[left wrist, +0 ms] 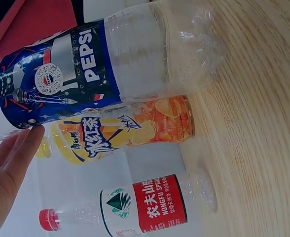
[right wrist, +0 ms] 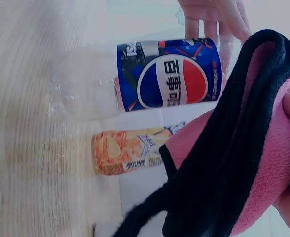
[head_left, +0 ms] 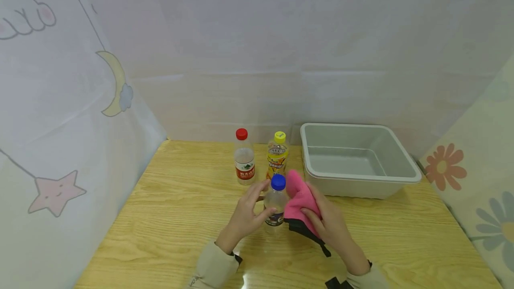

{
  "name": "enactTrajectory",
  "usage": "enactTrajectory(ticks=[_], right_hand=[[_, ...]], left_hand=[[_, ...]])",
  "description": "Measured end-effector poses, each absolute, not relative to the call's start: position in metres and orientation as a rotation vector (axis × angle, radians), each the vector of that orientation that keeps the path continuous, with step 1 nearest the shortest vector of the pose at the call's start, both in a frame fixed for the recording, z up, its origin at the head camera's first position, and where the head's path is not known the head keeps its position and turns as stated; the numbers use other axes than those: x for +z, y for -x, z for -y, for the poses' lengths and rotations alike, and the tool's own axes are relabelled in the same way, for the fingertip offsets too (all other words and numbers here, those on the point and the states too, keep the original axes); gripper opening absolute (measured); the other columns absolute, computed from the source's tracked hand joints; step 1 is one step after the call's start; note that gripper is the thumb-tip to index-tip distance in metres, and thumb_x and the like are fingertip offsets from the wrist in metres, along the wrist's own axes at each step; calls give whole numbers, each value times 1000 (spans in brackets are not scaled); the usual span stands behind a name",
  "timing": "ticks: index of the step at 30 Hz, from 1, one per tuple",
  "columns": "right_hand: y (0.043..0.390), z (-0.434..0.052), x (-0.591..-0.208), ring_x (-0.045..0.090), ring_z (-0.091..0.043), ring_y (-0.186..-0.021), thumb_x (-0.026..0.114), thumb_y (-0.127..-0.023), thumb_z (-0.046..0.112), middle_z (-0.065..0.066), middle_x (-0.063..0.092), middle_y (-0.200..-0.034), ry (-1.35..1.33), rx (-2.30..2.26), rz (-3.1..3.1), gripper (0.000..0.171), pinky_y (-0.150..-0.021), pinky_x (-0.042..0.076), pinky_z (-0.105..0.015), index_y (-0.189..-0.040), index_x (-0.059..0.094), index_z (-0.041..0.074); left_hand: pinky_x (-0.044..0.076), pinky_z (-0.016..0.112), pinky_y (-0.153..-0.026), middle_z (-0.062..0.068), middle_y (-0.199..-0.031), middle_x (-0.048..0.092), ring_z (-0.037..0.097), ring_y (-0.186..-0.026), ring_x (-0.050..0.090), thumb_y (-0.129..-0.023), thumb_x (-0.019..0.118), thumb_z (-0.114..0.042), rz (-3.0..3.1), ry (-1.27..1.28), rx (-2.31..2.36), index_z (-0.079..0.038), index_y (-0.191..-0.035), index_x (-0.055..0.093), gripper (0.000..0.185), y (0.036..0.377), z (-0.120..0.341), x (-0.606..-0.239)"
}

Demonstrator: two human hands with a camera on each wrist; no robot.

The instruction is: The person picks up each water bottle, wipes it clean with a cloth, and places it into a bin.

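A clear plastic Pepsi bottle (head_left: 276, 202) with a blue cap stands upright on the table at the front of the bottle group. My left hand (head_left: 250, 213) holds it from the left, thumb in front and fingers behind its upper part; the left wrist view shows fingertips at the edge of the blue label. My right hand (head_left: 331, 222) grips a folded pink cloth (head_left: 303, 202) with black edging and a black strap. The cloth is close to the bottle's right side. In the right wrist view the cloth's black edge (right wrist: 263, 113) overlaps the top of the bottle.
Behind stand a red-capped water bottle (head_left: 245, 164) and a yellow-capped iced tea bottle (head_left: 277, 155), the latter partly hidden by the Pepsi bottle. A grey plastic basin (head_left: 353, 184) sits at the back right. Printed curtains surround the wooden table (head_left: 172, 217).
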State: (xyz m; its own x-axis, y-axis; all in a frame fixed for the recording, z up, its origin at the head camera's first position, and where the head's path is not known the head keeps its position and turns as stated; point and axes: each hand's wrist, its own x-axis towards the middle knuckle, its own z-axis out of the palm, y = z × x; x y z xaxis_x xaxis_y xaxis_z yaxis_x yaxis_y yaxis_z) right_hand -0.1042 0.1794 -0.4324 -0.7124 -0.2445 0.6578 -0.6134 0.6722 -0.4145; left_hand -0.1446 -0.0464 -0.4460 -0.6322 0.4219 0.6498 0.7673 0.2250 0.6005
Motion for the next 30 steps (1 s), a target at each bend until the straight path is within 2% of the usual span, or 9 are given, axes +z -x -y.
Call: enactTrajectory(ticks=[5, 7, 11, 20, 26, 30], right_hand=[[106, -172, -432, 60, -28, -94, 60, -88, 21, -19, 58, -113, -726, 834, 2333, 54, -73, 52, -46, -134, 40, 1], [106, -171, -431, 60, -29, -95, 65, -84, 14, -19, 58, -114, -735, 839, 2354, 57, -74, 51, -46, -134, 40, 0], [107, -170, -432, 60, -28, -96, 68, -80, 9, -19, 57, -116, -746, 828, 2396, 64, -74, 52, -45, -136, 38, 0], [110, -170, -447, 60, -28, -93, 71, -78, 10, -21, 58, -112, -763, 820, 2447, 68, -74, 52, -43, -134, 36, -8], [113, -168, -465, 58, -30, -98, 72, -76, 9, -19, 58, -114, -746, 835, 2465, 70, -77, 50, -45, -134, 36, -7], [111, -166, -474, 59, -26, -93, 72, -76, 7, -17, 60, -109, -735, 873, 2478, 65, -73, 52, -39, -131, 40, -8]], left_hand=[[50, 24, -82, 16, -122, 49, 28, -109, 52, -90, 54, -35, 2158, 1086, -1388, 3, -131, 39, 58, 143, 46, -447], [50, 25, -82, 16, -122, 49, 28, -109, 52, -90, 55, -35, 2151, 1084, -1393, 3, -131, 39, 58, 143, 46, -447], [51, 26, -82, 16, -121, 49, 27, -109, 52, -90, 56, -33, 2141, 1084, -1396, 2, -131, 39, 57, 144, 46, -448], [52, 27, -79, 14, -121, 50, 27, -104, 54, -88, 61, -29, 2148, 1051, -1398, 0, -132, 40, 57, 142, 45, -447], [53, 29, -78, 15, -122, 50, 28, -105, 54, -84, 66, -19, 2143, 1031, -1410, 0, -132, 41, 58, 140, 44, -447], [53, 31, -78, 15, -121, 50, 28, -107, 53, -83, 68, -15, 2139, 1031, -1423, -1, -133, 40, 60, 140, 44, -448]])
